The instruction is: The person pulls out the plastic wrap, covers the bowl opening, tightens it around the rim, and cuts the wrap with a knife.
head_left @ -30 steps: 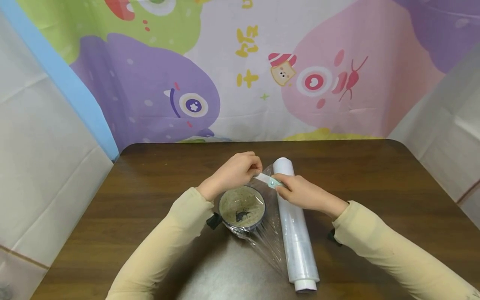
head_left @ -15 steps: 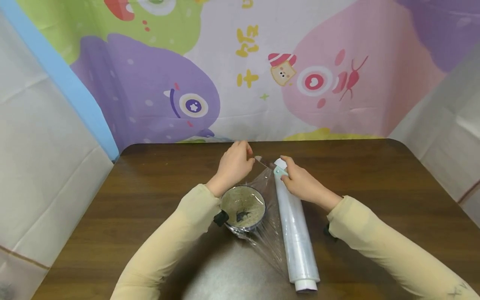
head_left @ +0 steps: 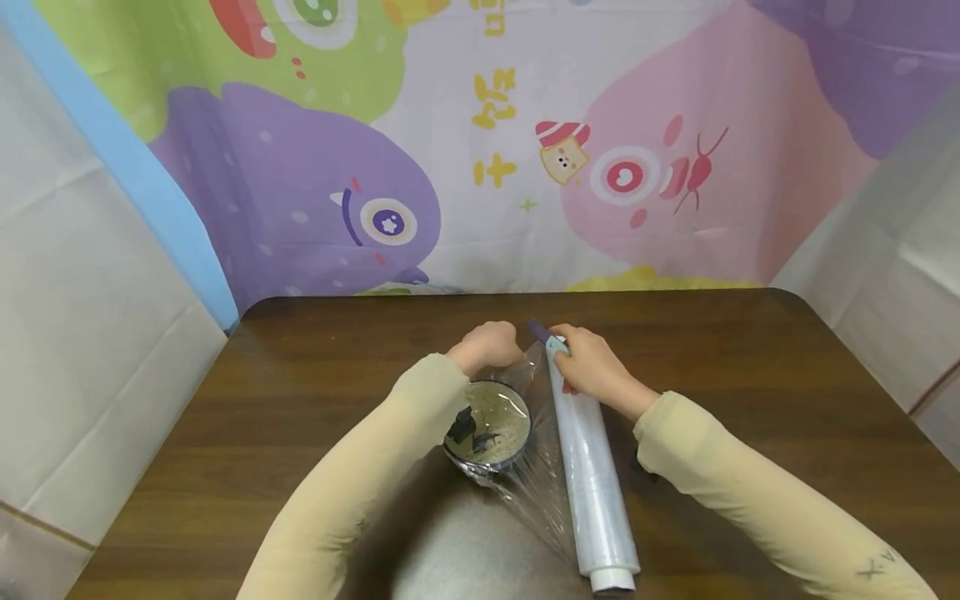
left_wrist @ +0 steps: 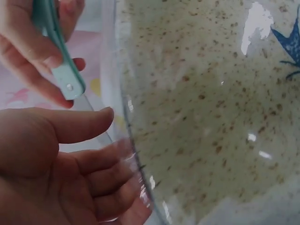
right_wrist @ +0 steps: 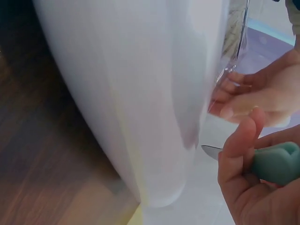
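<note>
My right hand [head_left: 592, 360] grips a green-handled folding knife [left_wrist: 70, 79] beside the far end of a plastic wrap roll [head_left: 596, 483]. The knife's blade [head_left: 537, 330] is unfolded and points left. My left hand [head_left: 489, 346] is beyond the bowl's far rim; in the left wrist view its thumb stands apart from the fingers [left_wrist: 105, 171], which touch the wrap's edge. A speckled bowl [head_left: 498, 417] with a blue painted mark inside has clear plastic wrap [head_left: 540, 483] stretched over it, running to the roll. My left forearm partly hides the bowl.
The brown wooden table [head_left: 300, 400] bears the bowl and roll. A cartoon-printed curtain [head_left: 480, 242] hangs behind its far edge. Pale panels stand left and right. A black wrist device [head_left: 461, 423] on my left arm overlaps the bowl.
My left hand has come off the knife, whose blade is unfolded, and moved down to the wrap. My right hand keeps the knife near the roll's far end. The head view has tilted slightly up.
</note>
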### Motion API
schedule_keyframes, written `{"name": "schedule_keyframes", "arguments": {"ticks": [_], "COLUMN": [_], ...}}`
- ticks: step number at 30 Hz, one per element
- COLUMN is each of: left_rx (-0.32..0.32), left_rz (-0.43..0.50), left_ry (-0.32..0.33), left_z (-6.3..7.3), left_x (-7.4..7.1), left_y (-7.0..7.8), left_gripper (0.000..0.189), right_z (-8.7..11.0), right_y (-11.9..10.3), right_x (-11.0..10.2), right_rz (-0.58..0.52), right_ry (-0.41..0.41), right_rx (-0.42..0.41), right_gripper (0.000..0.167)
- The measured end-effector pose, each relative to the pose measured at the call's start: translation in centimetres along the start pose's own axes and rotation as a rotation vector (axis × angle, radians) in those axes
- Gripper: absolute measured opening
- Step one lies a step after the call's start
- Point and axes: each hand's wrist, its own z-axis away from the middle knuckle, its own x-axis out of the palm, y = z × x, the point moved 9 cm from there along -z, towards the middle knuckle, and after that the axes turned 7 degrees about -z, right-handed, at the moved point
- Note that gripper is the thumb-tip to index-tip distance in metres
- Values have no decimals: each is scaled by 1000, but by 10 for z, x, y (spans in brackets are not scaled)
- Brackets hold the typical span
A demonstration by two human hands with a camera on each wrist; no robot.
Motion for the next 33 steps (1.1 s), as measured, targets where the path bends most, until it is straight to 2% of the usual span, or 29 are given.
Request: {"name": "schedule_keyframes", "arguments": {"ticks": [5,9,16,20,26,33], "left_rx": [-65,-85,-83,-85,-64,-30], "left_rz": [26,50,65,89,133,138], "left_ry": [17,21,86,92,76,101], "left_z": [-7,-9,-11,-14,-14,-14], "left_x": [4,7,2,0,0,1], "left_y": [0,-1,-2,-4,-1,1], "left_gripper": [22,27,29,35,39,35], "right_z": [-2,-3,-3,-2,3,12], "right_y": [-5,-7,-5,-8,-8,-9], "right_x": [6,10,16,14,11,7], "right_rz": [37,94,183,237,225,233], "right_ry": [-11,-21,-23,-10,-33,-31], "right_rx": [-12,-23,-34,-64,-80,-103], "right_gripper": [42,43,41,40,38,37]}}
